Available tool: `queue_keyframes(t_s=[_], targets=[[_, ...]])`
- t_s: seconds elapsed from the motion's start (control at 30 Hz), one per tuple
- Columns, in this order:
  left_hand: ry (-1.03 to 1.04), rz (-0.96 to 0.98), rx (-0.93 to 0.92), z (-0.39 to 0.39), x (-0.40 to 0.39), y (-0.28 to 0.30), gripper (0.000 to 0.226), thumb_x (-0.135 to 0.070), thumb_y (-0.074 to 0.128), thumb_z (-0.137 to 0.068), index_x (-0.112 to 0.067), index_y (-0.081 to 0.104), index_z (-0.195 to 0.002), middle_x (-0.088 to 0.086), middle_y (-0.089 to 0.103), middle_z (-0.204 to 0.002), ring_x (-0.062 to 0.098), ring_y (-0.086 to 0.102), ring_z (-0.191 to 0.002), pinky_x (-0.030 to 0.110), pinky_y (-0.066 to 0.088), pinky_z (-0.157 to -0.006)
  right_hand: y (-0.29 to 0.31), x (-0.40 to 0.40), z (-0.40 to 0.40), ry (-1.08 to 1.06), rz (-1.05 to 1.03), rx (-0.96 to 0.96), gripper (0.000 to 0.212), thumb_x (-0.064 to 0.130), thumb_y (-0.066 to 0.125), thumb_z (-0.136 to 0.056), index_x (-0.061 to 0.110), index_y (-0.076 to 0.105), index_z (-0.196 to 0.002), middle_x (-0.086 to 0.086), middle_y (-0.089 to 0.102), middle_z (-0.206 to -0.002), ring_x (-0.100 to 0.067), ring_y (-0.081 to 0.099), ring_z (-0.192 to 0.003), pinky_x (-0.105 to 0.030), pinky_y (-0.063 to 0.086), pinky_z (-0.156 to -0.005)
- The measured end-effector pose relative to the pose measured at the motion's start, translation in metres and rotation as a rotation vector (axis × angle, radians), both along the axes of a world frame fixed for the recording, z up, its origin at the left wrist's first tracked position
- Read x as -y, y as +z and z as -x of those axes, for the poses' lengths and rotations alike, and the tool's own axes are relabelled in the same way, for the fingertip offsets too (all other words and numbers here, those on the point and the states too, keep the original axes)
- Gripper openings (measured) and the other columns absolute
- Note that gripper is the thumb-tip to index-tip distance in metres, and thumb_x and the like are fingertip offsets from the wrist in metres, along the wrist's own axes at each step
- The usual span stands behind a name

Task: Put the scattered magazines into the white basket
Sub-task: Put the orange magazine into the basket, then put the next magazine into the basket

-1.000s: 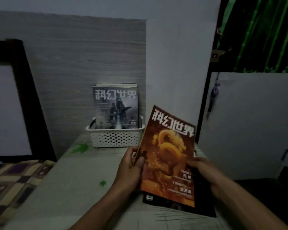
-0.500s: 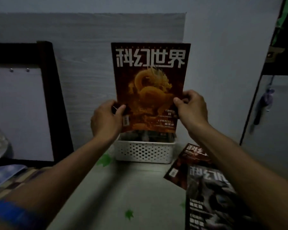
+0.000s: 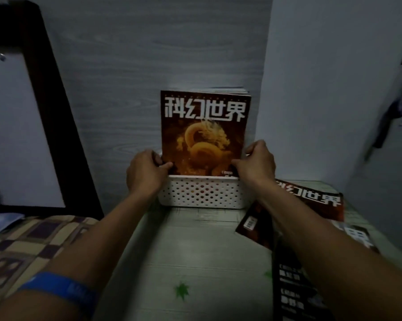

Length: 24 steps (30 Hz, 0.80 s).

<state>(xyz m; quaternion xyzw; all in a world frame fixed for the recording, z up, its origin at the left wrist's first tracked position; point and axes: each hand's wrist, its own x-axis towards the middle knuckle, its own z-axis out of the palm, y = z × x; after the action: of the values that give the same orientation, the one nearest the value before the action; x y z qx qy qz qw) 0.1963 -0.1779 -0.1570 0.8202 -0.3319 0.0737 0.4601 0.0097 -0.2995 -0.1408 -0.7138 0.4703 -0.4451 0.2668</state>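
Orange and dark red, the dragon magazine (image 3: 204,135) stands upright in the white basket (image 3: 202,193), its lower edge down behind the perforated front wall and its cover facing the camera. Behind it the top edges of more magazines (image 3: 227,91) show, standing in the same basket against the grey wood-grain panel (image 3: 149,66). The left hand (image 3: 145,173) grips the magazine's lower left edge, thumb on the cover and fingers curled behind it, just above the basket's left corner. The right hand (image 3: 256,164) pinches the lower right edge in the same way, thumb on the cover, knuckles above the basket's right corner. The basket sits at the back of the desk (image 3: 195,246), whose pale top carries green leaf marks. To the right on the desk, partly under the right forearm, a red magazine (image 3: 311,200) lies flat near the basket, and a dark magazine (image 3: 294,290) lies in front of it, overlapping it. A blue band (image 3: 58,290) circles the left forearm. Left of the desk lies a checked cloth (image 3: 28,239), and behind that stands a dark frame (image 3: 51,89) around a pale board. A plain wall (image 3: 334,89) rises to the right of the panel.
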Motion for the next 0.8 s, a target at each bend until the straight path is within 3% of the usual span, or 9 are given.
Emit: queue_keyframes(t_s=[0.13,0.2,0.27,0.4,0.5,0.57,0.7,0.77,0.8], targets=[[-0.167,-0.042,-0.026,0.031,-0.015,-0.005,0.029,-0.039,0.056,-0.094,-0.017,0.052,-0.111,0.007,0.048,-0.123,0.025,0.046,-0.114,0.041,0.044,-0.090,0.013,-0.017,0.023,0.297,-0.279,0.238,0.037,0.014,0.078,-0.080,0.019,0.053,-0.107,-0.004,0.066,-0.105,-0.013,0.063,-0.090,-0.028,0.053,-0.077],[-0.216,0.104,-0.067,0.052,-0.035,-0.010,0.023,-0.030,0.059,-0.093,-0.020,0.053,-0.113,0.005,0.047,-0.124,0.019,0.045,-0.112,0.036,0.041,-0.089,0.014,-0.027,0.058,0.323,-0.402,0.345,0.032,0.017,0.078,-0.080,0.020,0.060,-0.107,-0.006,0.066,-0.113,-0.020,0.065,-0.102,-0.033,0.055,-0.085],[-0.201,0.155,-0.041,0.071,-0.059,-0.014,0.010,-0.021,0.061,-0.092,-0.026,0.055,-0.098,-0.001,0.054,-0.110,0.015,0.052,-0.098,0.031,0.044,-0.079,0.002,-0.040,0.110,0.299,-0.388,0.327,0.030,0.017,0.079,-0.079,0.024,0.061,-0.102,-0.006,0.066,-0.111,-0.015,0.068,-0.098,-0.026,0.057,-0.073],[-0.494,-0.206,-0.214,0.124,-0.090,-0.014,0.008,-0.018,0.063,-0.091,-0.025,0.062,-0.086,-0.004,0.065,-0.090,0.015,0.063,-0.086,0.028,0.051,-0.069,-0.028,-0.067,0.217,0.134,-0.267,-0.098,0.040,0.022,0.084,-0.073,0.024,0.053,-0.098,-0.001,0.067,-0.103,0.005,0.064,-0.067,-0.010,0.044,-0.052],[-0.596,-0.490,-0.179,0.180,-0.101,-0.015,0.008,-0.031,0.068,-0.086,-0.027,0.067,-0.093,-0.004,0.069,-0.098,0.014,0.064,-0.090,0.035,0.053,-0.086,-0.037,-0.079,0.259,-0.027,-0.254,-0.639,0.059,0.043,0.077,-0.076,0.018,0.049,-0.122,-0.008,0.065,-0.124,-0.017,0.066,-0.095,-0.024,0.048,-0.072],[-0.613,-0.486,-0.230,0.216,-0.103,-0.015,0.014,-0.035,0.070,-0.081,-0.028,0.066,-0.092,-0.005,0.070,-0.099,0.013,0.065,-0.090,0.035,0.054,-0.087,-0.039,-0.091,0.265,-0.045,-0.265,-0.799,0.071,0.054,0.072,-0.075,0.017,0.047,-0.130,-0.010,0.062,-0.131,-0.027,0.062,-0.111,-0.030,0.049,-0.085],[-0.513,-0.203,-0.798,0.251,-0.107,-0.014,0.020,-0.020,0.074,-0.076,-0.019,0.062,-0.091,0.009,0.074,-0.093,0.029,0.071,-0.086,0.036,0.057,-0.079,-0.032,-0.118,0.271,-0.004,-0.279,-0.698,0.048,0.056,0.076,-0.067,0.033,0.051,-0.101,0.008,0.062,-0.100,-0.017,0.061,-0.086,-0.026,0.042,-0.070],[-0.539,-0.122,-1.087,0.249,-0.111,-0.011,0.016,-0.008,0.069,-0.080,-0.005,0.069,-0.096,0.020,0.076,-0.089,0.032,0.073,-0.081,0.036,0.056,-0.075,-0.034,-0.124,0.277,0.049,-0.429,-0.435,0.040,0.040,0.083,-0.067,0.027,0.051,-0.088,0.011,0.064,-0.085,-0.011,0.063,-0.064,-0.026,0.049,-0.059],[-0.591,-0.150,-1.080,0.247,-0.115,-0.010,0.015,-0.006,0.066,-0.081,-0.003,0.072,-0.094,0.020,0.076,-0.088,0.031,0.073,-0.079,0.035,0.056,-0.075,-0.035,-0.130,0.277,0.093,-0.564,-0.262,0.039,0.028,0.084,-0.069,0.025,0.052,-0.091,0.002,0.067,-0.081,-0.012,0.064,-0.052,-0.029,0.052,-0.050]])
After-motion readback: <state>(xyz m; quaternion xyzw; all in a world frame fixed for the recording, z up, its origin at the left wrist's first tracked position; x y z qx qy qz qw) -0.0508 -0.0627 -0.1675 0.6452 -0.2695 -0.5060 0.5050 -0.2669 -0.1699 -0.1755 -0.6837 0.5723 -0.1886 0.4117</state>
